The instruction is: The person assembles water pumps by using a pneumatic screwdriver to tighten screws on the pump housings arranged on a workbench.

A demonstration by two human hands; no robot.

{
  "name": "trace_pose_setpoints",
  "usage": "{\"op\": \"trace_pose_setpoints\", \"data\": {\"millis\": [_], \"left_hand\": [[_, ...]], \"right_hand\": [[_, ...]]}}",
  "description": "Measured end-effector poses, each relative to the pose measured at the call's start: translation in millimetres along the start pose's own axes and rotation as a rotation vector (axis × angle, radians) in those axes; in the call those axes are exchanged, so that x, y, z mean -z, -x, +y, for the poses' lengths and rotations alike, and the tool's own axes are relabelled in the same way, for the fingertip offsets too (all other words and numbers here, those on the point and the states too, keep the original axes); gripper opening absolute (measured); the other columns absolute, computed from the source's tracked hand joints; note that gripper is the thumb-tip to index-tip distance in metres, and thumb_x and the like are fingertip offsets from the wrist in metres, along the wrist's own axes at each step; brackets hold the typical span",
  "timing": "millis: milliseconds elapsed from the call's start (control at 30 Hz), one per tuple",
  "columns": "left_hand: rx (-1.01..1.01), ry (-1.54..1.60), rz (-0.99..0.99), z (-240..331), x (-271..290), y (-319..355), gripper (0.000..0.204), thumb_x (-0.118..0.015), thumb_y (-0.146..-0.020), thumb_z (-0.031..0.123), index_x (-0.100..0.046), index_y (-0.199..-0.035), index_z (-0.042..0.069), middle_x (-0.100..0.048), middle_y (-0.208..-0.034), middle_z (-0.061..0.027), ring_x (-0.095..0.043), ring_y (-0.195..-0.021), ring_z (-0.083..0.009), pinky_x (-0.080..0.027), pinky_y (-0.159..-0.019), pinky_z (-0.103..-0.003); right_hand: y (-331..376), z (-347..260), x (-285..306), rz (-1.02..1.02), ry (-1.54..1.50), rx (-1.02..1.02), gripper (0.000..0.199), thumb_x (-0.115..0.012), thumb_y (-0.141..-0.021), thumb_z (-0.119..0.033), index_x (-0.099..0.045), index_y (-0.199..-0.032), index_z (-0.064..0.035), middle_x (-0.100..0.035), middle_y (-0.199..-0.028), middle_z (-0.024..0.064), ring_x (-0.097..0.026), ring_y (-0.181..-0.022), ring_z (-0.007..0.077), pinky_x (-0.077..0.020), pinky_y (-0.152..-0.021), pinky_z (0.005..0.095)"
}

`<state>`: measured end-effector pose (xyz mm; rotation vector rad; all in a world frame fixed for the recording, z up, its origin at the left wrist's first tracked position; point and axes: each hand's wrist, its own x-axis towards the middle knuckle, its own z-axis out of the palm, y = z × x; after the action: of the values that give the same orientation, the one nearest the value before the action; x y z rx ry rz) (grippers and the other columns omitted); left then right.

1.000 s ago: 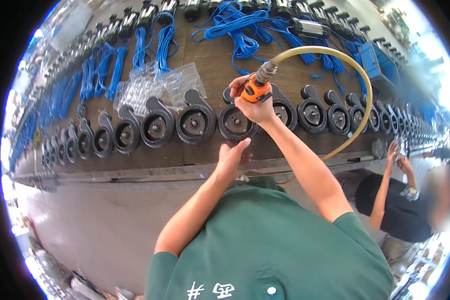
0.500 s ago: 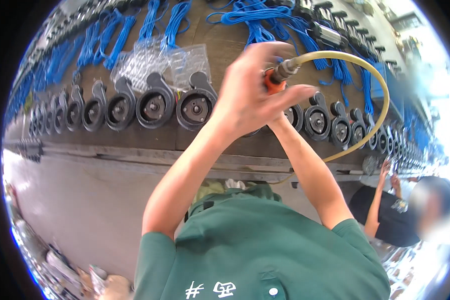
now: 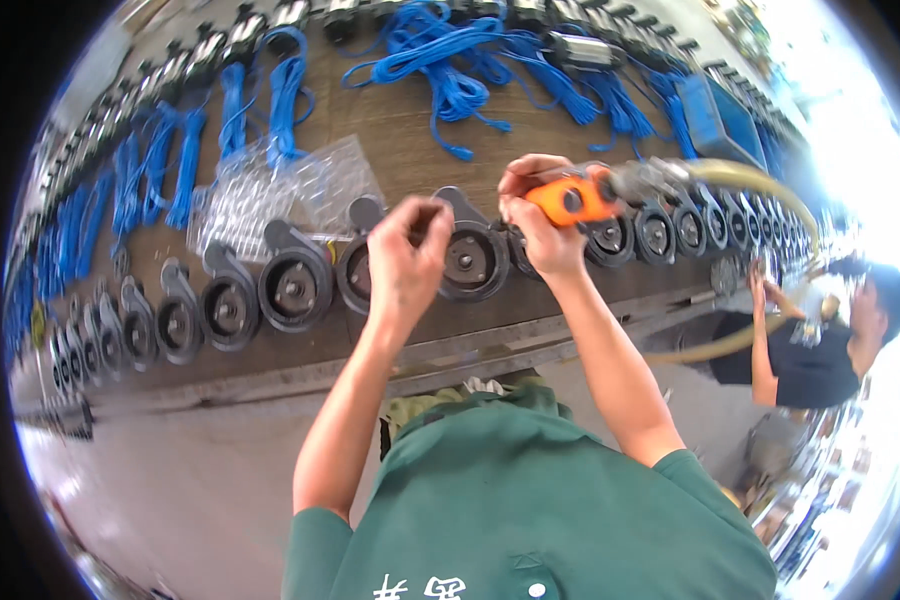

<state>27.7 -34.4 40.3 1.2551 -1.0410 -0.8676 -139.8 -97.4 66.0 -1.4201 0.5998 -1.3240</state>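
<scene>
My right hand (image 3: 545, 215) is wrapped round an orange air tool (image 3: 580, 198), with its metal hose fitting on the right. The yellowish hose (image 3: 805, 212) runs off to the right and bends back below the table edge. The tool's working end cannot be made out behind my fingers. My left hand (image 3: 408, 255) is closed in a pinch above the row, partly covering one black round housing (image 3: 354, 276). Whatever its fingertips hold is too small to tell. Between my hands sits another black round housing (image 3: 467, 262), its inner disc facing up.
More black housings (image 3: 296, 288) line the table's near edge both ways. Behind them lie clear plastic trays (image 3: 290, 195) and bundles of blue cord (image 3: 440, 70). A blue bin (image 3: 720, 120) stands far right. Another person (image 3: 815, 350) works at the right along the table.
My hands have come apart: the left has moved down and left and closed, while the right shows the orange tool turned sideways. The view has shifted, and the hose has swung lower right.
</scene>
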Motion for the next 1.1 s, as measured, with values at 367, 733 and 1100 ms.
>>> {"op": "trace_pose_setpoints", "data": {"millis": [367,733,1100], "left_hand": [[-0.319,-1.092,-0.439,-35,-122,23,0.037,-0.067,-0.086,0.011,-0.070,-0.123,0.009,-0.043,-0.148,-0.0259,-0.037,-0.136,-0.0467,-0.036,-0.110,-0.055],[-0.170,-1.186,-0.422,-19,-134,17,0.055,-0.087,-0.071,0.034,-0.074,-0.121,0.014,-0.043,-0.153,-0.0192,-0.035,-0.141,-0.0420,-0.031,-0.115,-0.054],[-0.252,-1.200,-0.455,-28,-134,3,0.057,-0.088,-0.063,0.042,-0.078,-0.112,0.014,-0.063,-0.126,-0.0197,-0.049,-0.126,-0.0387,-0.036,-0.107,-0.051]], "right_hand": [[43,-62,143,0.192,-0.079,0.180,0.033,-0.056,-0.085,0.005,-0.055,-0.118,0.0004,-0.066,-0.096,0.0126,-0.061,-0.073,0.0117,-0.0520,-0.066,0.0264],[50,-50,193,0.138,-0.252,0.025,0.031,-0.057,-0.085,0.009,-0.058,-0.114,0.0007,-0.066,-0.096,0.0097,-0.062,-0.077,0.0104,-0.0525,-0.067,0.0247],[35,-18,139,0.215,-0.233,-0.027,0.027,-0.061,-0.084,0.009,-0.059,-0.111,0.0032,-0.066,-0.094,0.0098,-0.063,-0.078,0.0103,-0.0536,-0.066,0.0236]]}}
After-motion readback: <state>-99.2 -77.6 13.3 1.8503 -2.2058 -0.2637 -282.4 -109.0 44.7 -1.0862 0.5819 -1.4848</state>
